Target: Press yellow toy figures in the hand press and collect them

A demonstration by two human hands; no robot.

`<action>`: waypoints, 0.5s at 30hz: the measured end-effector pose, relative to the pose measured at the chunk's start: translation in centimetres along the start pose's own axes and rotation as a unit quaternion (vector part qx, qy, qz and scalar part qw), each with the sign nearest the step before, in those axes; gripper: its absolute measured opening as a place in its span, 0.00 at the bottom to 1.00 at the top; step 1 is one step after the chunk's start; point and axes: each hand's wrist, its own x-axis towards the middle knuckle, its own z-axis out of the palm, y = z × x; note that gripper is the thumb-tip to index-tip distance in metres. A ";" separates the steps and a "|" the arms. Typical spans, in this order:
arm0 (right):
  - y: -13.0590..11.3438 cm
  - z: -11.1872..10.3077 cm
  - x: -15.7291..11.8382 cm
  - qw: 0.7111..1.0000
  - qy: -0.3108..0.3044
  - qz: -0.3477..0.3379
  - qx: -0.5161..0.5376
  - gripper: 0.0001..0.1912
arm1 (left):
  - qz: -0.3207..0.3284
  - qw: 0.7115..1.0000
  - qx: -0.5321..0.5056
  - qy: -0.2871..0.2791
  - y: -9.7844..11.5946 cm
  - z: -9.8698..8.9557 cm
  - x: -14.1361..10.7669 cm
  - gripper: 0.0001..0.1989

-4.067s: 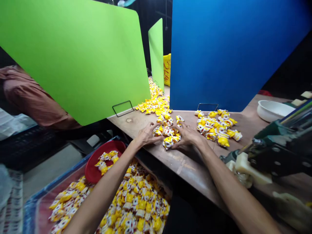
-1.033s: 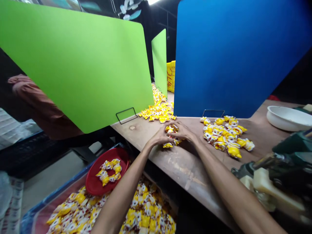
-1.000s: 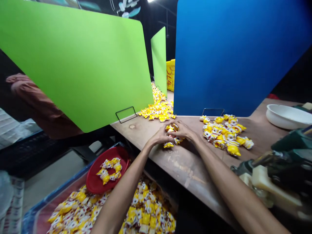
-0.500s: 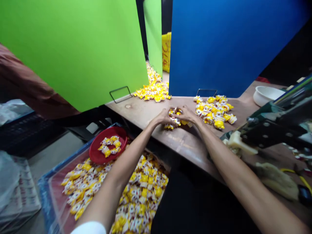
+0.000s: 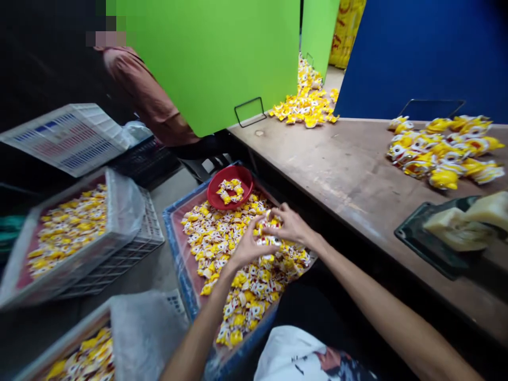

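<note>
My left hand (image 5: 254, 243) and my right hand (image 5: 291, 227) are curved toward each other above a blue-rimmed crate (image 5: 177, 264) full of small yellow and white wrapped pieces. Between them they hold a cluster of wrapped pieces (image 5: 268, 227), partly hidden by the fingers. Just behind my hands, a red bowl (image 5: 211, 193) with a ring of the same pieces rests on the crate's contents. On the table (image 5: 313, 164), wrapped pieces (image 5: 444, 151) lie at the right.
More wrapped pieces (image 5: 309, 106) are heaped between the green panel (image 5: 222, 63) and blue panel (image 5: 420, 53). Crates of pieces (image 5: 119, 211) stand at left. A person's sleeve (image 5: 151, 95) shows beyond. A dark metal part (image 5: 416, 238) sits on the table at right.
Both hands have moved left from the table edge to above the crate, carrying a cluster of wrapped pieces. The view has turned left and down, showing more crates.
</note>
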 end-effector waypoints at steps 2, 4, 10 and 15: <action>1.8 4.6 -0.9 0.997 -0.078 0.010 -0.020 0.23 | -0.060 0.993 0.088 0.056 -6.9 1.8 -2.0 0.50; 3.8 7.3 -2.2 0.992 -0.123 0.016 -0.033 0.21 | -0.093 0.986 0.126 0.061 -12.2 4.6 -3.2 0.47; 6.9 5.5 -4.8 0.990 -0.138 0.033 -0.020 0.22 | -0.127 0.968 0.212 0.035 -16.6 9.2 -7.6 0.43; 5.3 -1.7 -10.2 0.999 0.018 0.032 0.027 0.20 | -0.049 0.962 0.263 0.060 -13.9 5.8 -4.3 0.25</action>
